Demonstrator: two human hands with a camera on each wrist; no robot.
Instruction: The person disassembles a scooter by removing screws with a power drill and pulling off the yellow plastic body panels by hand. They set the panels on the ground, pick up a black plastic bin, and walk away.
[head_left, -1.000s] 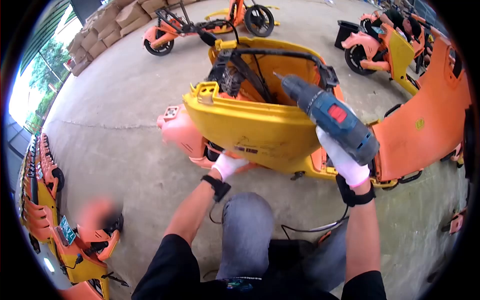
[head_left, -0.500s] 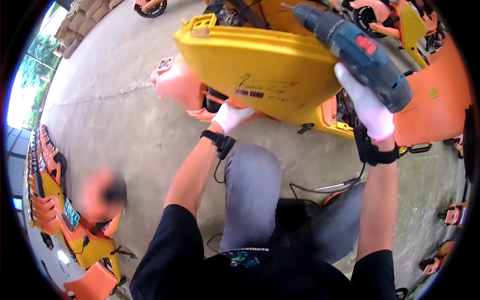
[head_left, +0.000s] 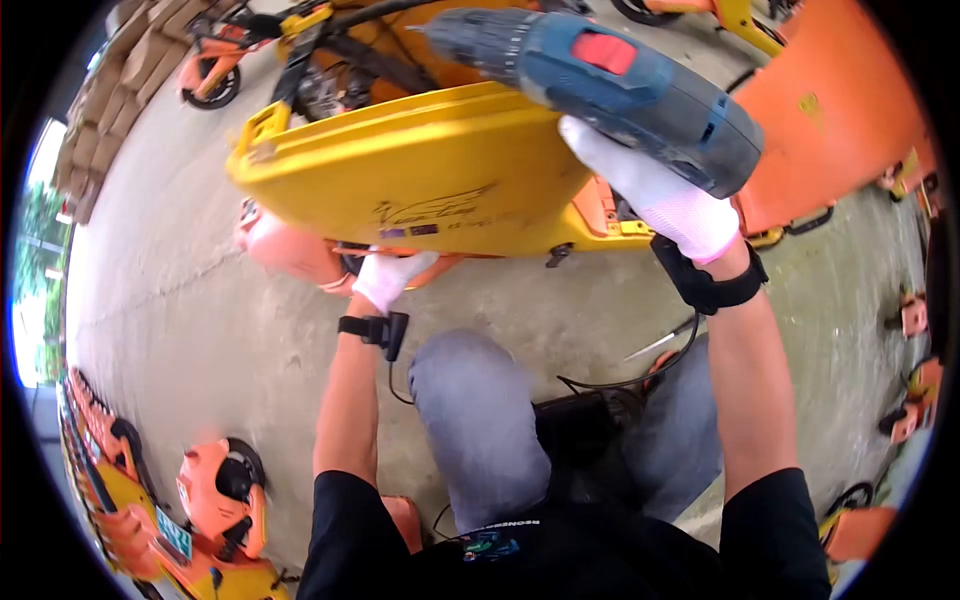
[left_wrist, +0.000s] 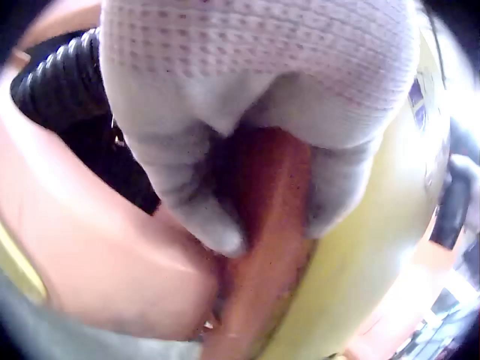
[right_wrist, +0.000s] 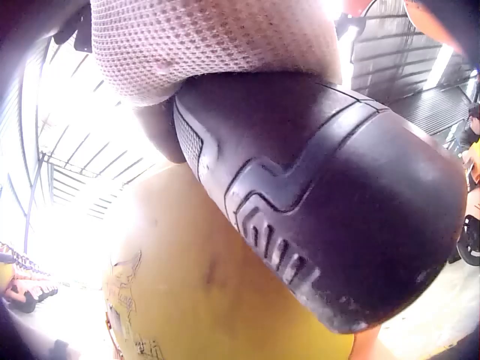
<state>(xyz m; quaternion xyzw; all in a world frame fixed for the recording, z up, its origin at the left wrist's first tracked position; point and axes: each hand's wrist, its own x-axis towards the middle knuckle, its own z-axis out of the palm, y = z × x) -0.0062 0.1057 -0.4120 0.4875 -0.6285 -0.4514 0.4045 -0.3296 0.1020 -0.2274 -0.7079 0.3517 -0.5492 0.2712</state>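
Note:
My right hand, in a white glove, grips a blue-and-black cordless drill by its handle. The drill's tip points left, over the top rim of a yellow scooter body panel with marker scribbles. The handle's dark base fills much of the right wrist view. Low on the panel's left side, my gloved left hand pinches an orange body strip, fingers and thumb on its two sides. A pale orange fender and a black ribbed hose lie beside that hand.
To the right, a large orange panel adjoins the scooter. More scooters stand at the lower left and along the right edge. Brown cartons are stacked at the far left. A black cable crosses the concrete floor between my arms.
The head view has tilted down and swung, so the scooter now sits higher and further left. Both hands keep their holds; the drill lies flatter, above the yellow panel.

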